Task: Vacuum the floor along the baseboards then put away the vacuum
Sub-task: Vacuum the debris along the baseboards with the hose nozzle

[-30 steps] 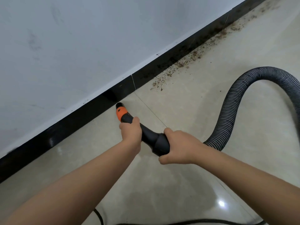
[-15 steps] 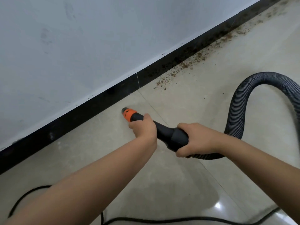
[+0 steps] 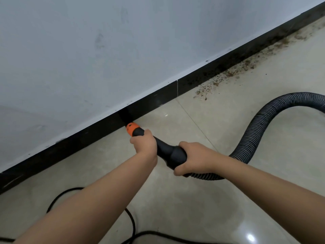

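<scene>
Vacuuming along the baseboard (image 3: 154,101) is in hand: the nozzle (image 3: 132,128), pressed at its foot, is gripped by the left hand (image 3: 144,144) and the right hand (image 3: 195,158). Next, a sweep toward the debris (image 3: 219,81) at 2 o'clock is needed.

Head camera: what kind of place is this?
Probably a room indoors: a pale wall with a black baseboard, glossy floor tiles, and brown debris along the wall's foot.
</scene>
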Tool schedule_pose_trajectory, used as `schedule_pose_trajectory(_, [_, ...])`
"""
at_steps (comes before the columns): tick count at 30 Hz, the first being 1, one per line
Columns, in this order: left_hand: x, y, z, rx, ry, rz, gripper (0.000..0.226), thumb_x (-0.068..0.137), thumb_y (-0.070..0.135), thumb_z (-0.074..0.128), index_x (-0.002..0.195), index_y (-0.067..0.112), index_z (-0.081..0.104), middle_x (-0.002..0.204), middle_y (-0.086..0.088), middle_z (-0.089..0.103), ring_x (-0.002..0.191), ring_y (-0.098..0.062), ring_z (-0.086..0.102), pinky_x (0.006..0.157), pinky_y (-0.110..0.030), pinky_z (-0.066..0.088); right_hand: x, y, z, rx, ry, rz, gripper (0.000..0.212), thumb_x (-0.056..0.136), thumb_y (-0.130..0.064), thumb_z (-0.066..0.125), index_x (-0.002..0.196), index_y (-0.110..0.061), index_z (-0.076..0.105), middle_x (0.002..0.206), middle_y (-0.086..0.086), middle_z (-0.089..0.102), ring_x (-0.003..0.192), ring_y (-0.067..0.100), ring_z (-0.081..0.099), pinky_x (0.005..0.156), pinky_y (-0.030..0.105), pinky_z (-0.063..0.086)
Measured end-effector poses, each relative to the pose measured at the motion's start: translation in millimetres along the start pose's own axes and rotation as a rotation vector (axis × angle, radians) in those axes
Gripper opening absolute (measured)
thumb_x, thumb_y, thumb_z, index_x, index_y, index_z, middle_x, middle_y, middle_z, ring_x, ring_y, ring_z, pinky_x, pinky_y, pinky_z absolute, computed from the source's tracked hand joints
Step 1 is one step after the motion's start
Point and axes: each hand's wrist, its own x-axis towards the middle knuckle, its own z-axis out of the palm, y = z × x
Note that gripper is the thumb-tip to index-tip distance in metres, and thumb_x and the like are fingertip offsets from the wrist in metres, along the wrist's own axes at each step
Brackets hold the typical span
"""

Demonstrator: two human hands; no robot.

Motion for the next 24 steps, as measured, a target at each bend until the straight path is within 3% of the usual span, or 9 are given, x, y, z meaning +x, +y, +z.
schedule_pose_trajectory(9, [-17,5,37,0.104,-0.215,0.027,0.052,0.099,0.029,0.037,0.141,0.008,0.017,0.134,-0.016,0.042,0.119,-0.034,0.045,0.101,-0.045,0.041,-23,18,-22,-0.071,0.117,0.110,0.036,0.068,-0.028,0.073,0.090,-0.020,0.045,0.074,-0.006,0.063,0.066,0.009,0.062,0.063,0.029,0.052])
schedule_pose_trajectory(15, [-22,18,71,0.204,-0.362,0.011,0.048,0.098,0.032,0.038,0.140,0.016,0.022,0.136,-0.013,0.040,0.119,-0.032,0.045,0.077,-0.037,0.043,-32,34,-38,-0.029,0.223,0.161,0.040,0.069,-0.030,0.073,0.096,-0.016,0.048,0.075,-0.005,0.063,0.063,0.010,0.062,0.062,0.030,0.052])
schedule_pose_trajectory(20, [-30,22,103,0.337,-0.420,0.065,0.046,0.098,0.034,0.038,0.138,0.013,0.027,0.133,-0.014,0.043,0.112,-0.029,0.048,0.071,-0.033,0.042,-38,54,-47,0.002,0.320,0.230,0.046,0.066,-0.035,0.074,0.098,-0.015,0.049,0.085,0.002,0.066,0.075,0.020,0.066,0.071,0.039,0.056])
schedule_pose_trajectory(24, [-39,19,126,0.442,-0.448,0.118,0.052,0.099,0.034,0.036,0.142,0.011,0.020,0.136,-0.015,0.041,0.117,-0.031,0.047,0.069,-0.032,0.043,-47,67,-59,-0.050,0.322,0.277,0.046,0.067,-0.036,0.074,0.098,-0.014,0.049,0.089,0.003,0.064,0.080,0.020,0.064,0.073,0.038,0.055])
